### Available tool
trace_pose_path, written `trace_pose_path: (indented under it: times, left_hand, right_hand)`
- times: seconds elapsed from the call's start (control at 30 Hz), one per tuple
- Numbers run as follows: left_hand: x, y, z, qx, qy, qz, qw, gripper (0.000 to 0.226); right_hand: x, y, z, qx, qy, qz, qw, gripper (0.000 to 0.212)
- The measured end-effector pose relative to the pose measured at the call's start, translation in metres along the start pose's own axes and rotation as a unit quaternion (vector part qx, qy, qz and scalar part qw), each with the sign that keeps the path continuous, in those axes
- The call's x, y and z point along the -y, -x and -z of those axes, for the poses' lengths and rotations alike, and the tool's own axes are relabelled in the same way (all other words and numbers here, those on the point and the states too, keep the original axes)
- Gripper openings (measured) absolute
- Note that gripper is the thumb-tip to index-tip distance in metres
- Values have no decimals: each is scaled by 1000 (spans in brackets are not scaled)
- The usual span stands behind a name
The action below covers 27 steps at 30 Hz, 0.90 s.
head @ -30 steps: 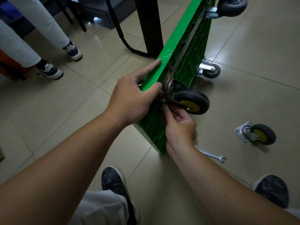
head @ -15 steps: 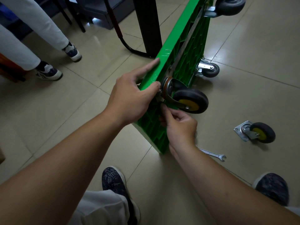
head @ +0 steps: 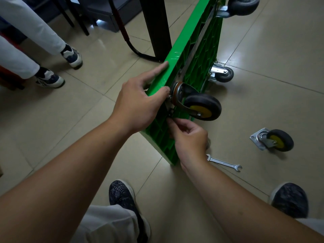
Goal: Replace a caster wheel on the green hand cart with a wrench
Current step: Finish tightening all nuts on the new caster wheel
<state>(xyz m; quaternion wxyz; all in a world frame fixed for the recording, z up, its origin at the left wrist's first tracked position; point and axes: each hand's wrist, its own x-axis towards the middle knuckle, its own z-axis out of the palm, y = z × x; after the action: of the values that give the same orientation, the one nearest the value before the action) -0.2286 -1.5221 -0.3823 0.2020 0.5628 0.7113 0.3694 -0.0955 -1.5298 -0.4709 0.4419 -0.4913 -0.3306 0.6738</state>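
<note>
Gripping the upper rim of the green hand cart (head: 198,67), tipped up on its side on the floor (head: 263,95), with the left hand (head: 138,100): forefinger lying straight along the rim, thumb pressing beside the plate of the mounted caster wheel (head: 203,107), just as a second ago. Shifting the right hand (head: 189,135) a little lower, away from the underside of the wheel's fork, and now pinching with narrow, curled fingertips at a small dark fastener (head: 171,113) near the plate's lower corner; nut or bolt, impossible to tell. Leaving the wrench (head: 223,162) untouched on the floor just beside the right wrist, and the loose caster (head: 275,140) lying further toward the floor's right edge. Probably turning the fastener by finger, with the wrench likely needed next.
</note>
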Motion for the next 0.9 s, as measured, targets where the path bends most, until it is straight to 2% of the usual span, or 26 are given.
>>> trace_pose_path:
  times: [0.17,0.5,0.63,0.77,0.9]
  left_hand:
    - [-1,0,0,-2,11,1,1000,57]
    - [-3,1,1,-3,3,4,1000,57]
    - [-2,0,0,1,6,4,1000,57]
    - [0,-1,0,0,5,1,1000,57]
    - [0,0,0,1,7,1,1000,57]
  right_hand:
    - [0,-7,2,-35,-22,-11,999,17]
    - [-1,5,4,26,-35,34,998,30]
    - [1,3,9,75,65,48,994,17]
    - [0,0,8,43,50,58,996,24]
    - [1,0,9,62,43,40,996,29]
